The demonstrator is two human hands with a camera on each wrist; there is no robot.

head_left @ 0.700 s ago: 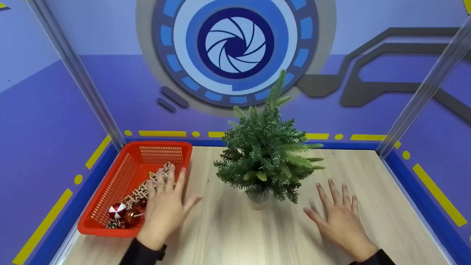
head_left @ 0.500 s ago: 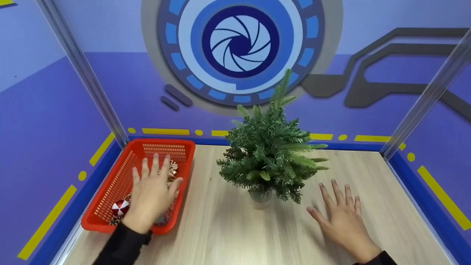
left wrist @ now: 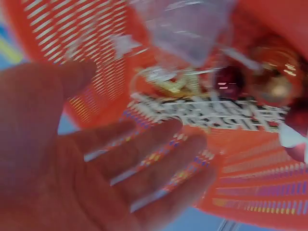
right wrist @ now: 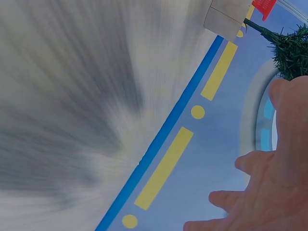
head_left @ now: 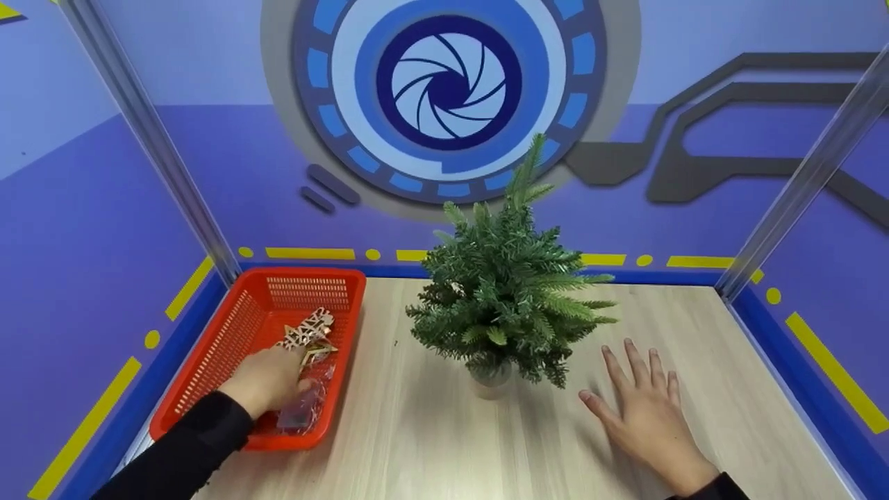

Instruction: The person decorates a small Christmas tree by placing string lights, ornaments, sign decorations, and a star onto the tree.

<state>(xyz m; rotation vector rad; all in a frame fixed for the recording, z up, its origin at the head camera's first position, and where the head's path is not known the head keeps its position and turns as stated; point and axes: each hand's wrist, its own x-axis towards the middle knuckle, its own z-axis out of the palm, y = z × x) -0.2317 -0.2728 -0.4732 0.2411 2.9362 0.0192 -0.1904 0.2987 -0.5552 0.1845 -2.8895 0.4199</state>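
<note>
No fingers grasp anything: right hand (head_left: 647, 420) spread, left hand (head_left: 267, 380) just lowered into red basket (head_left: 278, 442), Christmas ornaments (head_left: 309, 329) seemingly within reach.

Lit brightly in the head view, seemingly from overhead, with soft shadows on the pale wood-grain tabletop (head_left: 417, 458) around the bushy green artificial tree (head_left: 510, 278) and a whitish sheen in front of it. Blurred and hazy in the left wrist view, inside the red perforated plastic basket (head_left: 257, 332) left of the tree, with white glints on a glossy amber ball (left wrist: 274, 82). Bluish in the right wrist view, smeared into streaks across the tabletop, crisper beside the tree.
</note>
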